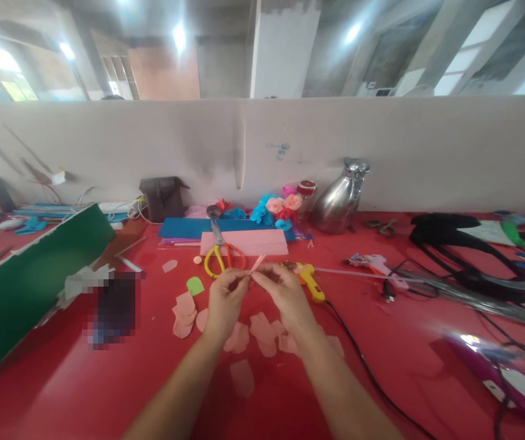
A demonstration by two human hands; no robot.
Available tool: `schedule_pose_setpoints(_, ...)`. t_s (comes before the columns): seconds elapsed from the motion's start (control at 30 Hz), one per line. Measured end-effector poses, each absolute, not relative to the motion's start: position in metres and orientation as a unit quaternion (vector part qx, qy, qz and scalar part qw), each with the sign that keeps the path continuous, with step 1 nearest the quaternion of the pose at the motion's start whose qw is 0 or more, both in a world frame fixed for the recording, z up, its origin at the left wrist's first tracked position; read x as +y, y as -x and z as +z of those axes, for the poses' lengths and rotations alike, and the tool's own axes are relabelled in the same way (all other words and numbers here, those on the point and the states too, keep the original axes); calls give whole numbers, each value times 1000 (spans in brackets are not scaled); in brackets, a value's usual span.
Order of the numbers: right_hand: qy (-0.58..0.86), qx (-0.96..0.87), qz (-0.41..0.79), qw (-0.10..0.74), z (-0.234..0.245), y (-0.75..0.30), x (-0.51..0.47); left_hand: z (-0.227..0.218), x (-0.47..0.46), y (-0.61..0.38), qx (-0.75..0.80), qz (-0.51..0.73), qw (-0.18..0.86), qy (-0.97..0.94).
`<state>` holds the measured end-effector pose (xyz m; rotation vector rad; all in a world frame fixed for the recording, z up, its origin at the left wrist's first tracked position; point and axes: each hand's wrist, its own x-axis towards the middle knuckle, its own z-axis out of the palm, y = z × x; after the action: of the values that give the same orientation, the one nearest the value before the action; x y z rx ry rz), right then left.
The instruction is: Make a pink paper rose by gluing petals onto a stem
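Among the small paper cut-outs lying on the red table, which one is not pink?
The light green cut-out, lying just left of the left hand and below the yellow-handled scissors. All the other cut-outs are pink.

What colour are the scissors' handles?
One yellow, one orange-red, on the scissors; seen in the head view.

A: What stood at the back, by the wall?
B: Silver jug (338,201) on the rt, brown pouch (164,198) on the lt, paper flowers (280,208) btwn them.
A: And nearer?
B: Scissors (220,253) w/ yellow handles, near a yellow glue gun (310,280). Green board (28,287) lay tilted at far lt.
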<state>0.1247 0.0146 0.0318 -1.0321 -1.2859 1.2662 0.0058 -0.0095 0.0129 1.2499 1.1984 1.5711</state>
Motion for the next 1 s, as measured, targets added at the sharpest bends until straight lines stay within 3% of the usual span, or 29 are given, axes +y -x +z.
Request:
schedule_pose_setpoints(0.2, 431, -536, 506, 520, 33, -120, 12, 16, -16, -8, 520, 613, 225, -551)
schedule_pose_setpoints(0.33, 444, -532, 488, 531, 33, -116, 8, 13, -16, -10, 515, 624, 204, -551)
schedule_pose_setpoints(0.47, 451, -534, 471, 539, 31, -116, 9, 12, -14, -10, 515, 631, 257, -519)
schedule_pose_setpoints(0.73, 401, -550, 503, 532, 33, -121, 11, 17, -10, -6, 416, 661, 502, -371)
schedule_pose_setpoints(1.0, 347, -614, 503, 499, 39, -119, 6, 15, -5, -1, 376, 665, 572, -299)
